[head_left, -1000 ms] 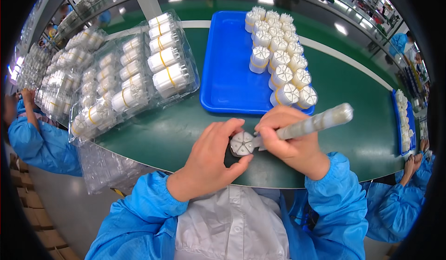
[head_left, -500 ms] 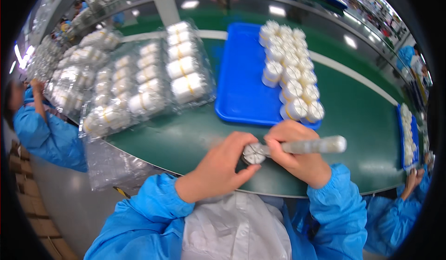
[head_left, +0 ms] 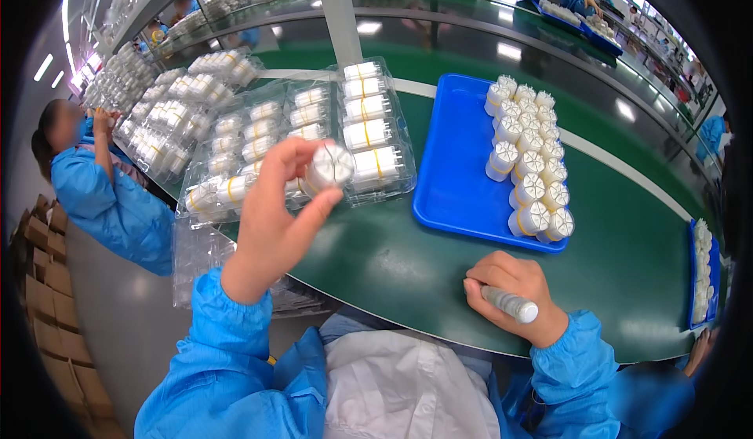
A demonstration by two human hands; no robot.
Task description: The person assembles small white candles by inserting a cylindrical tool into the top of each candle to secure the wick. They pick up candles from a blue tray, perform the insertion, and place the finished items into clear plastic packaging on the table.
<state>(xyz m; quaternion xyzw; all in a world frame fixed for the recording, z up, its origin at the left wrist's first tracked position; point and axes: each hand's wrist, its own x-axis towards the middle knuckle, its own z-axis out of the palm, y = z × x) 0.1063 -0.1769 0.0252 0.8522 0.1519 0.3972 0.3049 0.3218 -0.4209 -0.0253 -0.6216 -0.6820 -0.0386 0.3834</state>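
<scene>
My left hand [head_left: 271, 211] is raised at the left, its thumb and fingers closed round a white cylindrical part [head_left: 330, 166] whose end face has radial slots. Beyond it lie clear plastic trays [head_left: 404, 174] of similar white parts [head_left: 375, 164] with yellow bands. Low over the green table, my right hand [head_left: 522, 278] grips a thick grey handle [head_left: 511, 304], with a whitish butt end toward me; the working tip is hidden. A blue tray [head_left: 455, 164] stands beyond the right hand, and white cylinders [head_left: 529, 218] fill its right side in upright rows.
Bagged white parts [head_left: 169, 125] are piled at the far left, beside a person in blue [head_left: 114, 204]. A metal post [head_left: 339, 19] rises behind the trays. Another blue tray [head_left: 700, 274] sits at the right edge. Cardboard boxes [head_left: 55, 306] line the floor at left.
My hands have moved apart. The left has lifted the white cylinder up and left toward the clear trays; the right, still holding the handle, has turned its butt end toward me. The view has shifted.
</scene>
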